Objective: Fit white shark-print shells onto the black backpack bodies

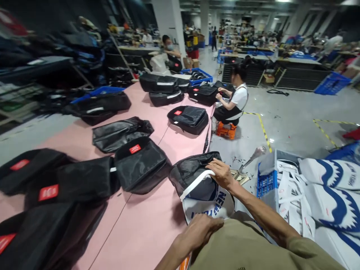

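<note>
Directly in front of me, at the edge of the pink-covered table (146,228), is a partly inside-out bag (194,168). Its black lining shows at the top, and a white panel with blue "NEW YORK" lettering hangs toward my body. My right hand (222,174) has its fingers closed on the rim of the bag, beside the white edge strip (197,184). Lower down, my left hand (202,230) is curled over the bottom of the white panel, against my shirt; its fingertips are partly hidden.
Several black bags (142,165) with red labels spread over the table's left and far parts. At right, a blue crate (266,182) holds white straps, with white shark-pattern bags (329,202) beside it. A co-worker (239,97) sits on an orange stool (226,130), handling a black bag.
</note>
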Available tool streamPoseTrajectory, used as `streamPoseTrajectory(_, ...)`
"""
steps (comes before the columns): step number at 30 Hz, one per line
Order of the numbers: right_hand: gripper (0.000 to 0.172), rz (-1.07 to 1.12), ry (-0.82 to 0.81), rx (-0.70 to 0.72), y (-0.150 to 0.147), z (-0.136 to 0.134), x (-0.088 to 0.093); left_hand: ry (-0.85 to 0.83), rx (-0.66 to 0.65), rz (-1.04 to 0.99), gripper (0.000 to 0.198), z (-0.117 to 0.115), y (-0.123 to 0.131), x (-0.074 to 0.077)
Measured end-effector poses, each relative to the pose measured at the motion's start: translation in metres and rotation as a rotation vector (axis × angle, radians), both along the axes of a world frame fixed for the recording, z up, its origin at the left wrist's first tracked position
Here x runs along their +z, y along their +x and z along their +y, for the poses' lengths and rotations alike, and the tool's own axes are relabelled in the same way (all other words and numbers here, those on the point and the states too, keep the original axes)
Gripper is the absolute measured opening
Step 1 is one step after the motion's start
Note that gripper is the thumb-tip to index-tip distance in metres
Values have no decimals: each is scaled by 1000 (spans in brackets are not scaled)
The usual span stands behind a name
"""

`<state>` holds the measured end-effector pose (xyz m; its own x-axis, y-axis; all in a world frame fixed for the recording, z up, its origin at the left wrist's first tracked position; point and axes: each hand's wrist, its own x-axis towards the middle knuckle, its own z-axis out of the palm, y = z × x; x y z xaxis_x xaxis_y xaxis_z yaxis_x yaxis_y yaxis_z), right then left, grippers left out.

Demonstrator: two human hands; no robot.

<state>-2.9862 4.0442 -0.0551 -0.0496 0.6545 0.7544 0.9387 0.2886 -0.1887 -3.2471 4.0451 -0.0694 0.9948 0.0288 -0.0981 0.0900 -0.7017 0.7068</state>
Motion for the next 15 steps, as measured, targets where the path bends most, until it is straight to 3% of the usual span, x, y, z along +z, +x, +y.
streamPoseTrajectory(2,29,87,29,-85,16,-24,-3,83,81,-369,46,10,9,23)
streamPoseTrajectory(4,31,144,53,-192,31,-50,-4,231,265,-742,62,25,28,36)
streamPoseTrajectory(5,31,154,50,-250,38,-64,-3,310,363,-859,71,34,41,38)
streamPoseTrajectory(7,29,144,27,-359,48,-92,-1,419,466,-899,90,52,75,34)
streamPoseTrajectory(9,25,120,4,-445,56,-121,1,418,423,-782,103,66,117,20)
streamPoseTrajectory(11,22,100,6,-509,64,-149,5,350,290,-664,107,72,161,4)
streamPoseTrajectory(15,20,118,6,-628,92,-196,10,225,45,-610,99,60,243,-10)
